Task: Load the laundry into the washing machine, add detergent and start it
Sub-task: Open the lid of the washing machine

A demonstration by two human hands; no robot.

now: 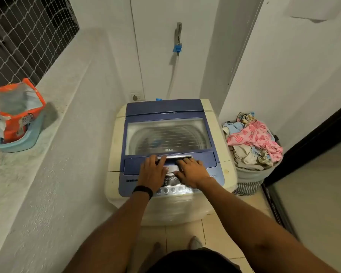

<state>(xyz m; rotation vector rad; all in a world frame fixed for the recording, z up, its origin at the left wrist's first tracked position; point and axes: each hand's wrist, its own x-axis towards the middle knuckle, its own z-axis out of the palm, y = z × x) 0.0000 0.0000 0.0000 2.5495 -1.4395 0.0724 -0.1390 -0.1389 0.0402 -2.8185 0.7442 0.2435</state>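
Left hand point(153, 172) and right hand point(193, 172) rested on the silver lid handle point(177, 157) of the closed blue-topped cream washing machine point(165, 107); whether fingers hooked it was unclear. An even two-handed lift seemed best. Colourful heaped laundry point(252, 142) sat just right.

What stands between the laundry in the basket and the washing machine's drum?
The closed lid covers the drum; the left hand and right hand are at its handle. The laundry lies in the basket beside the washing machine.

Ahead of me a metal tap point(178, 32) with a blue connector point(177, 48) drops a pale hose point(172, 75) down the white wall. A socket point(135, 97) sits low beside it. Netting point(24, 36) covers the window on my left.
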